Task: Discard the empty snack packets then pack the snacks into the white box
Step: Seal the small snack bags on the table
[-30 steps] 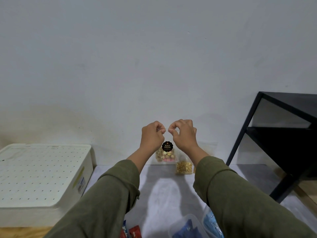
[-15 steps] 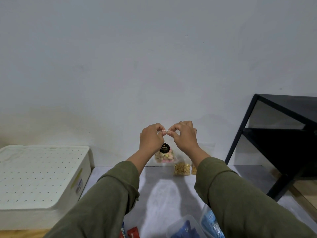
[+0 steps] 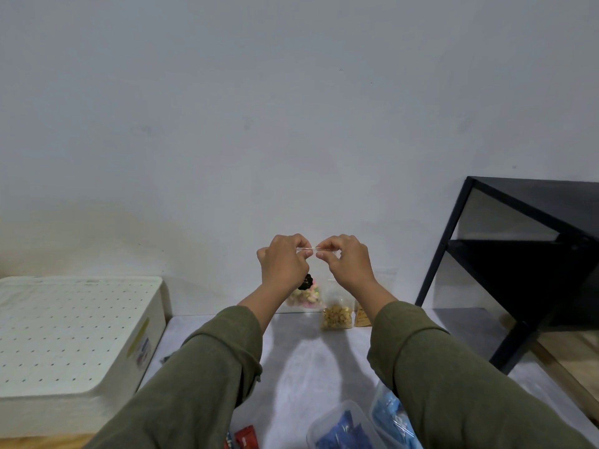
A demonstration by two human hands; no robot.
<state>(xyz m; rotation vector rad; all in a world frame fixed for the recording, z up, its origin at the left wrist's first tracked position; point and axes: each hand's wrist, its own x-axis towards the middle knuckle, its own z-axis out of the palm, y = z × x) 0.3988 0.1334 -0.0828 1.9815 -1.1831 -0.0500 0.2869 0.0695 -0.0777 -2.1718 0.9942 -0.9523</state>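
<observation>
Head view: a clear snack packet [image 3: 306, 294] with a black round label and pastel pieces inside is held up in front of the pale wall, its top edge pinched between the curled fingers of the left hand [image 3: 282, 262] and the right hand [image 3: 346, 262], which are raised close together at the centre. Most of the packet is hidden behind the left wrist. Directly below, at 6 o'clock from the hands, a second clear packet of yellowish snacks [image 3: 336, 315] is seen standing on the grey table [image 3: 298, 367], with another orange-tinted packet [image 3: 362, 317] just beside it, partly hidden by the right olive sleeve [image 3: 453, 384]. The white box [image 3: 64, 345], closed by a perforated lid, is seen at 9 o'clock. Blue packets in clear plastic [image 3: 343, 432] and red wrappers [image 3: 246, 437] lie at 6 o'clock near the frame's bottom edge. A black metal shelf [image 3: 531, 254] stands at 3 o'clock.
</observation>
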